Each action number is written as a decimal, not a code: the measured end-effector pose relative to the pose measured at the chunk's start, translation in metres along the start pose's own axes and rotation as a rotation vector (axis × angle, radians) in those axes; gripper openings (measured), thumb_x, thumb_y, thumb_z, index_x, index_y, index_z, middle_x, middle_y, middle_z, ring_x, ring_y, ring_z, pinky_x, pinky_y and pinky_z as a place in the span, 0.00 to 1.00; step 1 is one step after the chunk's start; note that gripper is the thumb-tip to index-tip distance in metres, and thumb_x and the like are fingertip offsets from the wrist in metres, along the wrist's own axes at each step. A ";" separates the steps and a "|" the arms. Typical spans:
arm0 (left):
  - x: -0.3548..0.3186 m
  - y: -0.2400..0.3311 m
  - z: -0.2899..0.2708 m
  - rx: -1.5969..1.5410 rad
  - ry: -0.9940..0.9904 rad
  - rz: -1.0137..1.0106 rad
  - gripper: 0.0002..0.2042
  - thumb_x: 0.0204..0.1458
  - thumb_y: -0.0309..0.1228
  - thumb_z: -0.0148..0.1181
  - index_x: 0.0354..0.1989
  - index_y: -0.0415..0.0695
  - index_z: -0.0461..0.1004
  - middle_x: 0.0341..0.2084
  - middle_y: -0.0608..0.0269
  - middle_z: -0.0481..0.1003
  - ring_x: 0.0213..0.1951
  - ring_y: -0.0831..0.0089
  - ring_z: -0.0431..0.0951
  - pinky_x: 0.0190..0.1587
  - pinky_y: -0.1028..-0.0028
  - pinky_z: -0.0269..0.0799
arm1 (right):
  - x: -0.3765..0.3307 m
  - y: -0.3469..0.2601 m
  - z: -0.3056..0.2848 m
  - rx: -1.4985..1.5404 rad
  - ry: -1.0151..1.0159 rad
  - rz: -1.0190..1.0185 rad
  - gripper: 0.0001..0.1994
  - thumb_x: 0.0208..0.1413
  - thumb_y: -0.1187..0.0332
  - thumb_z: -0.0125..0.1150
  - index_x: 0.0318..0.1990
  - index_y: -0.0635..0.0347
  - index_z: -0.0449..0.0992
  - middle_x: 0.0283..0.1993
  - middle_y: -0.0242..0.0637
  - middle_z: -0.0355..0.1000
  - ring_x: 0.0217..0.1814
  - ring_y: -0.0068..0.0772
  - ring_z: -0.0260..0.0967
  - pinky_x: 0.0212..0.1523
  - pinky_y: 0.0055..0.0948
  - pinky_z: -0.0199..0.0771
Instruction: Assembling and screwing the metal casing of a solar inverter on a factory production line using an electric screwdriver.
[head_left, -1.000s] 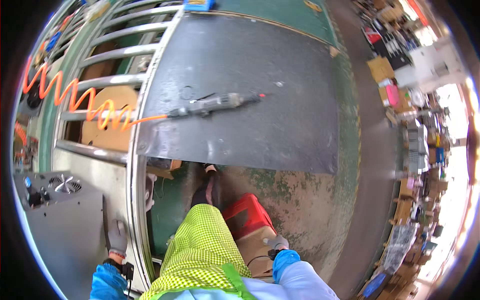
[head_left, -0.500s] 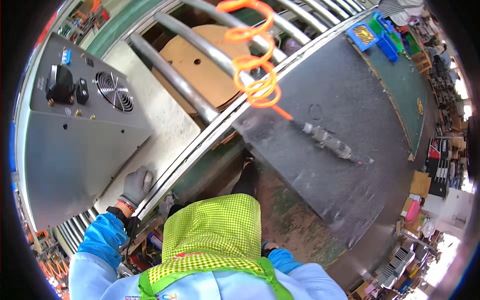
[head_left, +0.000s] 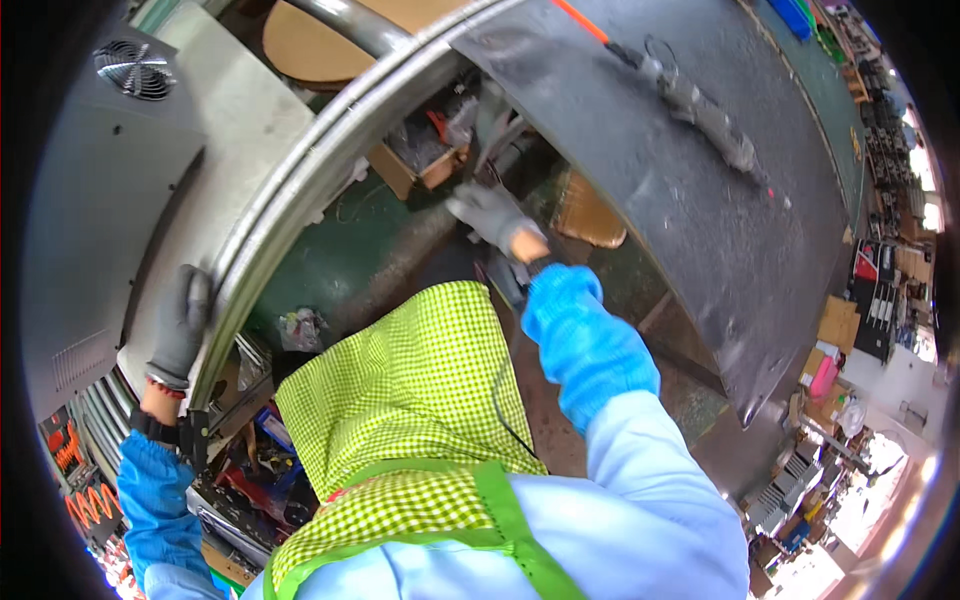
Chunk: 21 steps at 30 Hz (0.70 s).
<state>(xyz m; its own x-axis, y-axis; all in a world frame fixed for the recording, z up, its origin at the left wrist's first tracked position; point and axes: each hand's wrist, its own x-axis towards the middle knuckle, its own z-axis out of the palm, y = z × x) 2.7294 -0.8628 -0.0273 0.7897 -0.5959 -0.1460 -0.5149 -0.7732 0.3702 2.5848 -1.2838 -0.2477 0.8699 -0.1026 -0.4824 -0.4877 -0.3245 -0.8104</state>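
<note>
My left hand (head_left: pixel 180 325), in a grey glove, lies with its fingers stretched along the edge of a pale metal plate, against the conveyor's side rail (head_left: pixel 262 205). Next to it stands a large grey metal cabinet (head_left: pixel 105 215) with a round fan grille (head_left: pixel 135 70). Below the bench level my right hand (head_left: pixel 492 215), gloved too and slightly blurred, reaches forward with its fingers extended and nothing visible in them. Just beyond its fingertips is a small open cardboard box (head_left: pixel 437 168) with plastic-wrapped items inside.
A grey power screwdriver (head_left: pixel 705 118) on an orange cord lies on the black-covered bench (head_left: pixel 640 165) at right. Brown round board (head_left: pixel 320 45) sits beneath a roller. Flat cardboard (head_left: pixel 590 210) lies under the bench; tools and parts clutter the space below my left arm.
My right hand has come up from beside my body and now reaches forward under the bench. My view has tipped downward and closer; my left hand stays at the rail.
</note>
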 end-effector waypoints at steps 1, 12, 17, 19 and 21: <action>-0.003 0.001 -0.004 0.047 -0.050 -0.144 0.13 0.64 0.36 0.47 0.39 0.37 0.69 0.26 0.47 0.70 0.28 0.54 0.72 0.33 0.63 0.66 | 0.016 -0.005 0.003 -0.059 -0.011 -0.036 0.28 0.57 0.48 0.56 0.56 0.63 0.71 0.47 0.48 0.75 0.46 0.40 0.74 0.43 0.32 0.74; -0.002 -0.001 0.013 0.226 0.134 -0.111 0.13 0.63 0.35 0.46 0.38 0.37 0.71 0.30 0.43 0.72 0.32 0.48 0.74 0.35 0.62 0.68 | 0.180 0.060 0.045 -0.381 0.357 -0.776 0.17 0.60 0.54 0.51 0.44 0.54 0.81 0.48 0.50 0.76 0.51 0.52 0.73 0.53 0.39 0.72; -0.035 -0.002 -0.014 0.200 0.200 -0.139 0.12 0.61 0.35 0.48 0.32 0.40 0.70 0.24 0.48 0.71 0.28 0.49 0.72 0.30 0.58 0.65 | 0.219 -0.001 0.078 -0.527 -0.054 -0.340 0.23 0.59 0.49 0.45 0.52 0.52 0.76 0.58 0.46 0.71 0.61 0.52 0.66 0.60 0.43 0.64; -0.004 0.012 0.007 0.067 0.223 -0.050 0.12 0.60 0.37 0.48 0.33 0.40 0.69 0.24 0.49 0.71 0.27 0.49 0.72 0.30 0.58 0.65 | 0.265 0.041 0.043 -0.769 -0.007 -0.445 0.24 0.59 0.48 0.45 0.52 0.52 0.76 0.58 0.45 0.70 0.61 0.50 0.66 0.60 0.42 0.64; 0.008 0.018 0.008 0.085 0.244 0.078 0.10 0.57 0.35 0.51 0.33 0.41 0.70 0.24 0.51 0.71 0.27 0.50 0.72 0.30 0.59 0.65 | 0.293 0.046 0.014 -0.893 0.170 -0.428 0.25 0.58 0.47 0.45 0.54 0.51 0.74 0.60 0.45 0.68 0.62 0.49 0.64 0.62 0.44 0.60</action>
<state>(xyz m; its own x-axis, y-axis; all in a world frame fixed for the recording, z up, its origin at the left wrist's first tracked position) 2.7236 -0.8831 -0.0286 0.7981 -0.5925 0.1094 -0.5956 -0.7484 0.2920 2.8163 -1.3161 -0.4307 0.9922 0.0772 -0.0980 0.0414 -0.9448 -0.3250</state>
